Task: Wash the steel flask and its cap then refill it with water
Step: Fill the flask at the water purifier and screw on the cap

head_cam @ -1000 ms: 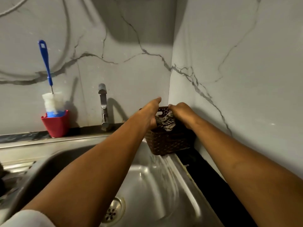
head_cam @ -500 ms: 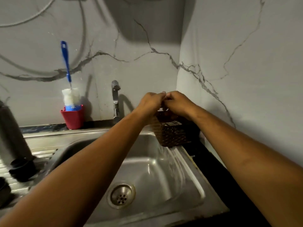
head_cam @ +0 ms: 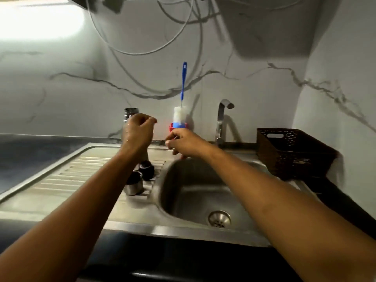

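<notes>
Here, two arms reach out over the steel sink [head_cam: 193, 234].
Nearest, a steel cap [head_cam: 133, 186] and a black cap [head_cam: 147, 169] sit on the ribbed surface beside the bowl. Past them, the left grip [head_cam: 138, 132] is curled just in front of the upright flask [head_cam: 130, 113]. The right grip [head_cam: 185, 144] is curled too. It is hard to tell if either one holds anything.

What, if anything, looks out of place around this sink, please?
Loose white cables loop down the wall above the sink, which looks odd so close to water. Nothing else stands out.
</notes>
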`<state>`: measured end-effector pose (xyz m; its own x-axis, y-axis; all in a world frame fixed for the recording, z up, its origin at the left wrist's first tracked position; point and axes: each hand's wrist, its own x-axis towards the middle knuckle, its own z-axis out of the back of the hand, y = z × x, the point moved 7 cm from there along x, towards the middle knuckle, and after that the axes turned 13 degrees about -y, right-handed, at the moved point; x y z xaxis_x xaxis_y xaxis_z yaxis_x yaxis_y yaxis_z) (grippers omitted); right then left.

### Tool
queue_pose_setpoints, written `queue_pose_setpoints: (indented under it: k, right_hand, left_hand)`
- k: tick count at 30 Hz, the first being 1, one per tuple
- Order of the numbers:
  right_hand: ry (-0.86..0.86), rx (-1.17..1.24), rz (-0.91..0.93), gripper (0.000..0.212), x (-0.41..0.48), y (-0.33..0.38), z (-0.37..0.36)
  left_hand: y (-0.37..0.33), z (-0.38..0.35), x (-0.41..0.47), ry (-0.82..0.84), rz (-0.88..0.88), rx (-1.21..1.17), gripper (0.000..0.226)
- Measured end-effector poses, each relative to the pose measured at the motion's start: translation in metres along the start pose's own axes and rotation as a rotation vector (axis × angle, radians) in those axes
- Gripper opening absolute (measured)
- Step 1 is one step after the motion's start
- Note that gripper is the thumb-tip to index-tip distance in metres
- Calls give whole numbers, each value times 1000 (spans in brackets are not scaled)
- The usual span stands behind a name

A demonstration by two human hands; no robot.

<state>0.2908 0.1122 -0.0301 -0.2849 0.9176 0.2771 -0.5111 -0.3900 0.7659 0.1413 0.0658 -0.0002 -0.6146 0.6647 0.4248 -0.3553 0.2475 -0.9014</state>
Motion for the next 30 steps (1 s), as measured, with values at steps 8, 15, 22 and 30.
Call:
queue_pose_setpoints:
  k: [8,15,22,30]
  right_hand:
    - [4,40,-46,72,54,23,-71]
    - [9,42,-5,67,100,19,-92]
    - [-125,80,58,47,124,34,-58]
    - [-284,224,138,40,122,115,121]
  left_hand:
    - [64,35,72,-81,226,55,41]
    - [92,4,95,97,255,109,50]
    - [63,-3,108,54,176,148,47]
    - [-123,-40,129,128,-59,68,44]
